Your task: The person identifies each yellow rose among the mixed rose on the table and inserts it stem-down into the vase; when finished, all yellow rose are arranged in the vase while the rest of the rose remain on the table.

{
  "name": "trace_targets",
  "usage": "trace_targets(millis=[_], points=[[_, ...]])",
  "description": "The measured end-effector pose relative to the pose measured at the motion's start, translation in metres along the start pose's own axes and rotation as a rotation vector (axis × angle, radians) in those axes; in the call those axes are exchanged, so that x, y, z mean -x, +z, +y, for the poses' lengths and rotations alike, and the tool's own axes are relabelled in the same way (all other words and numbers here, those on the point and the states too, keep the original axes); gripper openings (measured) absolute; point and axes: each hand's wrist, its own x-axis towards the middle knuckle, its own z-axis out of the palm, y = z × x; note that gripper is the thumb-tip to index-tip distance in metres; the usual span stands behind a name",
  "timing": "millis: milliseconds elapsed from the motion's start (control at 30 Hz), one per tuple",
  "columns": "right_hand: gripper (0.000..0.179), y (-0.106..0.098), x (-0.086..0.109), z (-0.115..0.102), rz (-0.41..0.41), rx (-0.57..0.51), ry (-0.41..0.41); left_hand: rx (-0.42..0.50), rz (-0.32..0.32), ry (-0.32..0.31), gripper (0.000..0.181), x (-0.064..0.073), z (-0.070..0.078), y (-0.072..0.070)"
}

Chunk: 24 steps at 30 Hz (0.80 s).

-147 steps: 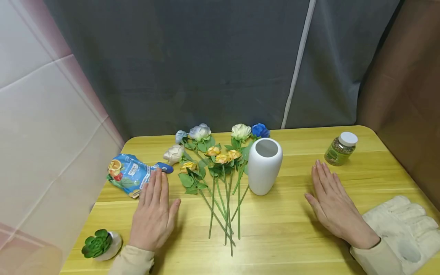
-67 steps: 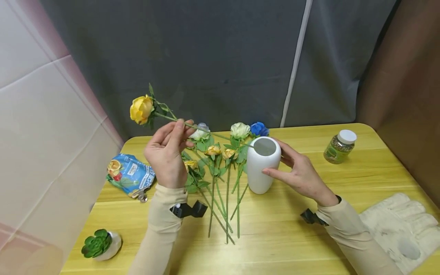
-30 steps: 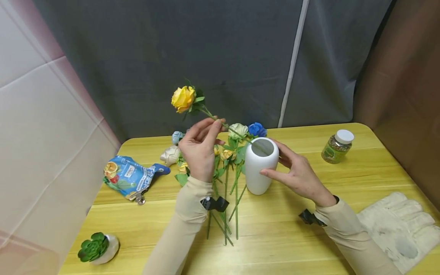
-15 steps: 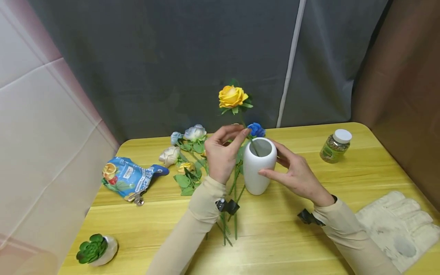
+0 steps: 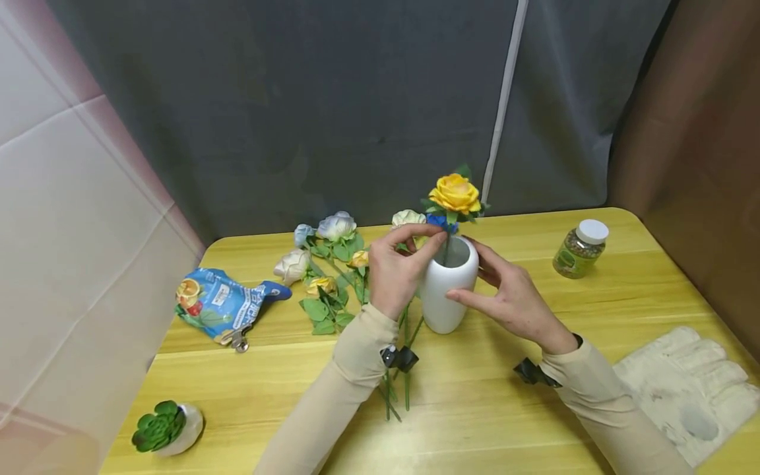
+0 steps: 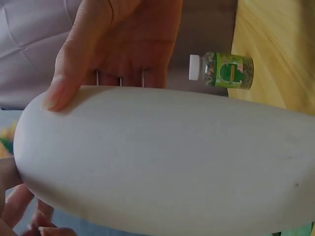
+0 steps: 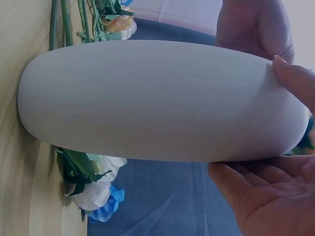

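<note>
A yellow artificial rose [image 5: 455, 193] stands nearly upright over the mouth of a white vase [image 5: 446, 303], its lower stem inside. My left hand [image 5: 399, 274] pinches the stem between thumb and fingers just above the rim. From the right, my right hand [image 5: 518, 302] holds the vase near its top, thumb on the near side and fingers behind. In the right wrist view the vase [image 6: 157, 157] blocks much of the left hand. Other cut flowers lie left of and behind the vase: a white rose [image 5: 291, 266], a pale lilac rose [image 5: 336, 226] and a yellow one [image 5: 321, 285].
A blue pouch [image 5: 222, 303] with a metal clip lies at the left, and a potted succulent [image 5: 169, 429] stands at the front left. To the right are a white-lidded jar [image 5: 580, 249] and a pale glove [image 5: 689, 396]. A dark curtain [image 5: 297, 119] hangs behind the table.
From lying flat on the table, the yellow rose was lifted by the left hand, swung right and lowered stem-first into the vase. The right hand came over and took hold of the vase.
</note>
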Motion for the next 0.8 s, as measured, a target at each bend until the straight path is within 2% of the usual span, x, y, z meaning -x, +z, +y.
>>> trace_targets(millis=[267, 367, 500, 567, 667, 800], points=[[0.076, 0.002, 0.004, 0.000, 0.027, -0.040, 0.063, -0.026, -0.008, -0.024, 0.011, -0.001, 0.001, 0.000], [0.075, 0.005, 0.006, 0.001, 0.058, -0.047, 0.066, 0.003, -0.003, -0.044, 0.012, 0.000, 0.000, 0.000], [0.072, 0.008, 0.008, 0.002, 0.102, -0.054, 0.032, 0.067, 0.025, -0.074, 0.013, 0.002, -0.002, -0.006], [0.071, 0.009, 0.009, 0.003, 0.125, -0.062, 0.014, 0.092, 0.045, -0.086, 0.014, 0.004, -0.003, -0.013], [0.067, 0.013, 0.011, 0.004, 0.170, -0.078, -0.014, 0.083, 0.075, -0.095, 0.014, 0.009, -0.008, -0.031], [0.062, 0.022, 0.015, 0.007, 0.254, -0.109, -0.048, 0.002, 0.103, -0.109, 0.014, 0.021, -0.022, -0.064]])
